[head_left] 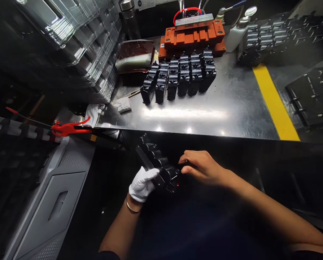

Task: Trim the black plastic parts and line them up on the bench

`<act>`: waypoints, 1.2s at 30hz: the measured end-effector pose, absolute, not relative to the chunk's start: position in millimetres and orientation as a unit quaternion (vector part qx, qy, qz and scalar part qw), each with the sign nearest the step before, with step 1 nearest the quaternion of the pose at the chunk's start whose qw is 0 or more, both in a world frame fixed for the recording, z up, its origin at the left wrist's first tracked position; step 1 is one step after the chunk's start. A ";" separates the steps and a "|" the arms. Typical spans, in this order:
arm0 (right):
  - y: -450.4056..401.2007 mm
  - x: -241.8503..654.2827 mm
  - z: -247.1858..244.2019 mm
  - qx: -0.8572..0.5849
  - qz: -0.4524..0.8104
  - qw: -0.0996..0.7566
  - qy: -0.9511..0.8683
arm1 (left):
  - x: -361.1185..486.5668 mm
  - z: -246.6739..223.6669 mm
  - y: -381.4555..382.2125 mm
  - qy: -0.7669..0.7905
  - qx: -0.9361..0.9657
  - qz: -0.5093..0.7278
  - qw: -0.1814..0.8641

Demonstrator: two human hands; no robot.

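Note:
My left hand (141, 184), in a white glove, is closed around the lower end of a black molded part (158, 157) with a scalloped, ribbed side. The part is tilted, held in front of the bench's front edge. My bare right hand (203, 167) is just to the right of the part's lower end, its fingers curled towards the thumb. Something small and dark shows at the fingertips, too unclear to name. Several similar black parts (183, 74) stand in a row on the metal bench (231, 108).
An orange fixture (193, 34) and a white bottle (235, 38) stand behind the row. Wrapped clear trays (96, 54) are stacked at left, above a red air gun (71, 129) and a grey crate (61, 202). More black parts (269, 34) lie beyond a yellow stripe (275, 103).

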State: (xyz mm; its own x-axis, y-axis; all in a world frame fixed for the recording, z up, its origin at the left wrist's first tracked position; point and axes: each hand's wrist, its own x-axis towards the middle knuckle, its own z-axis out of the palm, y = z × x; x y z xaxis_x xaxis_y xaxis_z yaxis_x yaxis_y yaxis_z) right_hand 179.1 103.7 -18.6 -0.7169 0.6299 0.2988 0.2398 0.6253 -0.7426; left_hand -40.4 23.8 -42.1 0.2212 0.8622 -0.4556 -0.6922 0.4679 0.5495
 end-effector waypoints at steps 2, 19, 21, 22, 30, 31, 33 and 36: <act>102.8 177.0 -10.5 -0.214 0.346 0.262 -0.875 | -36.9 -40.0 23.4 0.377 0.154 0.484 0.775; 104.0 172.5 -17.4 -0.260 0.179 0.323 -0.892 | -11.3 -37.5 18.3 0.391 0.009 0.499 0.773; 103.7 173.0 -17.4 -0.249 0.178 0.323 -0.896 | -10.0 -39.1 17.1 0.385 -0.010 0.487 0.784; 103.6 173.3 -16.9 -0.244 0.184 0.325 -0.895 | -9.8 -39.7 16.6 0.381 -0.016 0.483 0.788; 100.6 173.9 -7.7 -0.205 0.305 0.290 -0.884 | -22.4 -38.4 19.2 0.387 0.138 0.506 0.758; 99.9 173.6 -7.8 -0.201 0.301 0.290 -0.886 | -23.3 -38.0 19.8 0.388 0.143 0.506 0.757; 98.8 173.0 -8.9 -0.209 0.280 0.305 -0.886 | -23.0 -38.0 20.2 0.389 0.139 0.509 0.755; 98.4 172.3 -10.5 -0.240 0.248 0.327 -0.880 | -18.5 -39.9 18.6 0.393 0.114 0.516 0.753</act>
